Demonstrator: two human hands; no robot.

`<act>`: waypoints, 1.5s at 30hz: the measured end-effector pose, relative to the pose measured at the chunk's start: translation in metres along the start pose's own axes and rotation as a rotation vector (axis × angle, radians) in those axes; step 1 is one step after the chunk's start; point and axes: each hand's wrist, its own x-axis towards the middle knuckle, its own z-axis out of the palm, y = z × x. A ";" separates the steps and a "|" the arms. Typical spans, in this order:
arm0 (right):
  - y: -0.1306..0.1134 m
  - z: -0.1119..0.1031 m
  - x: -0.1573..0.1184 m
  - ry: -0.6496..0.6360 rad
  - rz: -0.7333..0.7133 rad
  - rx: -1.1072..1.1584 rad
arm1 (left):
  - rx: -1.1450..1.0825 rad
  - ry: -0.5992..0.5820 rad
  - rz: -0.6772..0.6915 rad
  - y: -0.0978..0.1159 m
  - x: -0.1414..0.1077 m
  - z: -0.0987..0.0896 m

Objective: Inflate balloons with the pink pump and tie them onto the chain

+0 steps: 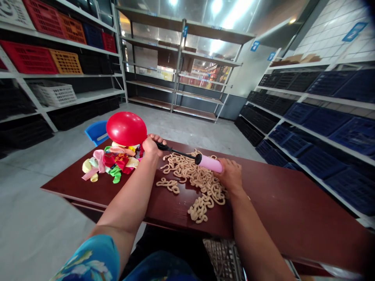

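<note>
A hand balloon pump [210,163] with a pink barrel and a black rod spans the space between my two hands, its rod drawn out. My left hand [152,145] is closed around the black end. An inflated red balloon [126,128] sits right beside that hand; its neck is hidden behind the fingers. At the other end, my right hand [231,174] grips the pink barrel. Below the pump lies a heap of beige, curly, rope-like pieces [193,171]. A pile of limp, colourful balloons [113,162] is under the red balloon.
The dark red-brown table [272,203] stretches to the right. A blue chair [96,132] stands behind its left end. Shelves with red and orange crates [31,58] line the left; dark blue crates [319,152] fill the right rack. A metal rack [178,58] stands at the back.
</note>
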 end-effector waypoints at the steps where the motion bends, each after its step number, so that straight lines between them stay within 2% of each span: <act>1: 0.001 0.001 -0.001 0.001 0.006 -0.007 | -0.004 0.000 0.006 0.001 0.001 -0.001; 5: -0.006 0.003 -0.003 -0.006 -0.050 0.001 | -0.007 -0.019 0.002 -0.007 -0.005 0.001; 10: -0.022 0.006 -0.004 0.019 -0.154 0.055 | 0.005 -0.066 -0.061 -0.031 -0.024 0.007; 15: -0.031 0.007 -0.003 0.041 -0.198 0.072 | 0.020 -0.093 -0.099 -0.051 -0.033 0.007; 18: -0.030 0.006 -0.002 0.039 -0.188 0.093 | 0.033 -0.077 -0.102 -0.049 -0.033 0.010; 22: -0.020 0.005 -0.001 0.041 -0.111 0.084 | 0.018 -0.048 -0.059 -0.029 -0.023 0.013; 26: -0.003 0.004 0.000 0.052 -0.037 0.036 | -0.013 -0.011 -0.008 -0.006 -0.007 0.007; 29: 0.003 0.005 -0.001 0.045 -0.008 0.011 | -0.028 -0.029 0.019 -0.001 -0.001 0.001; 32: -0.002 0.006 -0.002 0.031 -0.057 0.021 | -0.032 -0.046 0.012 -0.009 -0.005 0.002; 36: -0.016 0.007 -0.003 0.036 -0.145 0.058 | -0.012 -0.052 -0.045 -0.030 -0.022 0.010; 40: -0.029 0.006 -0.002 0.043 -0.171 0.052 | 0.013 -0.068 -0.107 -0.050 -0.034 0.014; 43: -0.031 0.006 -0.001 0.036 -0.174 0.069 | 0.025 -0.063 -0.125 -0.053 -0.036 0.016; 45: -0.028 0.006 0.000 0.038 -0.154 0.081 | 0.037 -0.051 -0.111 -0.048 -0.033 0.018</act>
